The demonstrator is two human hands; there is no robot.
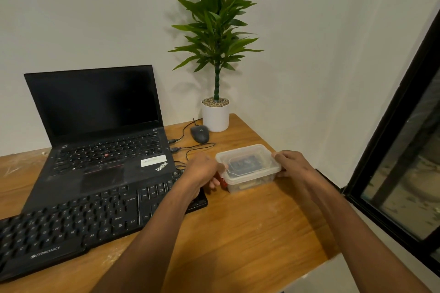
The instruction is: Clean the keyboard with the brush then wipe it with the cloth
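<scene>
Your left hand [202, 169] and right hand [289, 164] grip the lidded plastic container [248, 166] by its ends | keyboard [95, 219] — front-left on desk [250, 233], before laptop [100, 126] — untouched

container [247, 166] contents: blurred | keyboard [71, 228]: left end cut off
</scene>
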